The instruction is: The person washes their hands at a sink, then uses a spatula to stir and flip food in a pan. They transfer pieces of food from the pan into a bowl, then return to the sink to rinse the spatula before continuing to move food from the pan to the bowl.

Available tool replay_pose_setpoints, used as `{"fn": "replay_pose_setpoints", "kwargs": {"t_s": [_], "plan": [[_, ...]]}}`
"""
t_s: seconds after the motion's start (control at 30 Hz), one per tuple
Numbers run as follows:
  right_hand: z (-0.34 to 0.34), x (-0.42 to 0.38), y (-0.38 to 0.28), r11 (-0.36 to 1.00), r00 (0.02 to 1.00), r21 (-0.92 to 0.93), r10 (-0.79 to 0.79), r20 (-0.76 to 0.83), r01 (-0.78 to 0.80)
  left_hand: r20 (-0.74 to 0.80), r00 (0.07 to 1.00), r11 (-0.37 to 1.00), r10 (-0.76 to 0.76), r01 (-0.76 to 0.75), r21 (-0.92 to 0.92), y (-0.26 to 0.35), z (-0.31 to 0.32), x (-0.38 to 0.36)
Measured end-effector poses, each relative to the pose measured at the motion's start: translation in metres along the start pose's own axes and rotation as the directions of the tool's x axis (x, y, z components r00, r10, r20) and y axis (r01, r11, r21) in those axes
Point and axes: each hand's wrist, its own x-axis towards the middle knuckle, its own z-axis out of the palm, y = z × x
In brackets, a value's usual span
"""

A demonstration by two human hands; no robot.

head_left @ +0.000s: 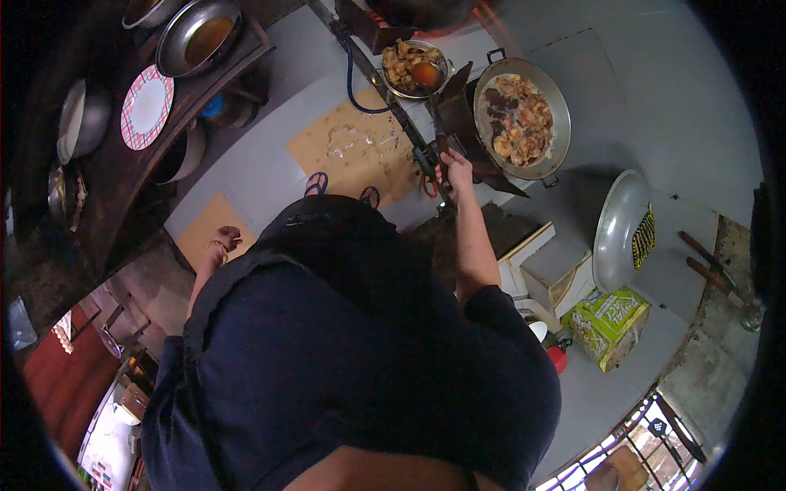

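Observation:
My right hand (457, 172) is closed around the dark handle of a ladle (425, 76). The ladle's round head, orange-looking inside, rests over a metal bowl (449, 67) of browned fried pieces (399, 61). To the right of that hand, a two-handled wok (560, 123) holds more pieces of food (524, 123) in bubbling liquid, with a dark clump among them. My left hand (227, 238) hangs low at my side, away from the cookware. Its fingers look loosely curled, and nothing shows in them.
On the dark left-hand table (123, 196) are a checked-rim plate (148, 107) and a pan with brown liquid (205, 41). A large metal lid (620, 233) leans at right, near a green-yellow bag (607, 327). Wet cardboard (327, 147) covers the floor; a blue hose (351, 78) runs beside the stove.

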Motion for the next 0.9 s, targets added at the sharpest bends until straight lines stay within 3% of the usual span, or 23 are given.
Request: {"fn": "replay_pose_setpoints", "kwargs": {"t_s": [0.17,0.27,0.43,0.57,0.63,0.67,0.73,0.83,0.9], "plan": [[0.002,0.001,-0.002,0.999,0.999,-0.049,-0.010,-0.035,0.008,0.026,1.000,1.000,-0.009,0.009,0.021,0.008,0.000,-0.004],[0.000,0.006,0.002,0.997,0.999,-0.081,-0.017,-0.043,0.013,-0.027,0.995,0.995,-0.095,0.095,-0.023,0.006,0.000,0.002],[-0.002,0.009,0.000,0.991,0.998,-0.131,-0.009,-0.061,0.001,-0.021,0.999,0.998,0.049,-0.050,-0.046,0.014,0.005,-0.014],[-0.004,0.012,0.002,0.980,0.997,-0.199,-0.012,-0.079,-0.004,-0.009,1.000,0.998,-0.021,0.022,0.055,0.015,0.004,-0.016],[-0.005,0.015,0.004,0.978,0.997,-0.211,-0.010,-0.071,-0.005,0.130,0.978,0.978,0.162,-0.142,-0.152,0.001,-0.005,-0.009],[-0.004,0.015,0.004,0.973,0.997,-0.229,-0.032,-0.075,0.014,0.131,0.978,0.978,0.162,-0.142,-0.153,0.004,-0.004,-0.007],[-0.004,0.016,0.004,0.968,0.995,-0.248,-0.054,-0.080,0.032,0.028,1.000,0.999,0.001,-0.002,0.048,0.011,0.002,-0.003],[-0.003,0.018,0.003,0.967,0.997,-0.254,-0.047,-0.069,0.028,0.003,1.000,0.991,0.013,-0.013,0.132,0.018,0.007,-0.010],[-0.001,0.019,0.003,0.953,0.994,-0.300,-0.074,-0.084,0.045,-0.008,1.000,0.997,-0.002,0.002,0.073,0.019,0.007,-0.010]]}}
